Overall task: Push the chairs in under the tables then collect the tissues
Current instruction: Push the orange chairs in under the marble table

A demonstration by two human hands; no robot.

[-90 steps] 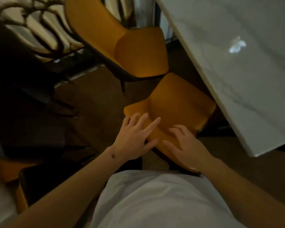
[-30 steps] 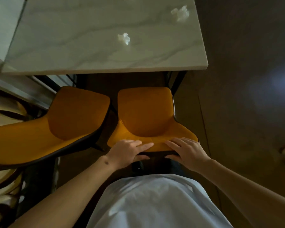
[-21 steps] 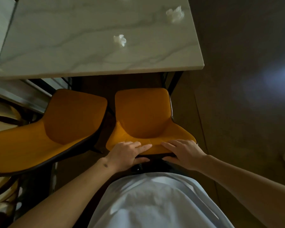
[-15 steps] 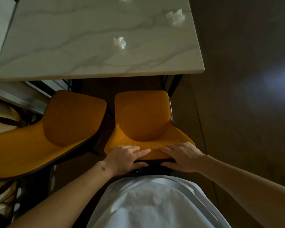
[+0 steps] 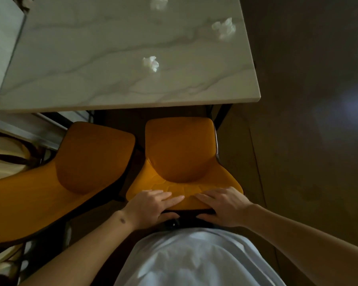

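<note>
- The chair-pushing step is in hand: the orange upholstered chair with a dark shell [image 5: 180,159] sits at lower centre of the frame, its seat's front edge just short of the near edge of the white marble-patterned table top [image 5: 120,48], none of it yet under the slab
- The left hand [image 5: 151,205] lies on the top edge of that chair's backrest, fingers laid nearly straight over the orange padding and thumb tucked below the rim, so it grips the backrest loosely
- The right hand [image 5: 223,207] mirrors it just to the right, fingers spread flat on the padding, thumb hooked under the dark underside
- A second orange chair of the same make [image 5: 74,176] stands at left of the frame, turned at an angle and also out from the table; it is untouched
- Three crumpled white tissues lie on the table: one near the centre [image 5: 151,64], one near the right edge [image 5: 224,28], one cut by the top of the frame [image 5: 158,2]
- The next move, as I judge it, calls for a straight push toward the top of the frame, keeping the seat clear of the dark table leg [image 5: 221,114] beside its front right corner
- Then the angled chair needs squaring and pushing before the tissues
</note>
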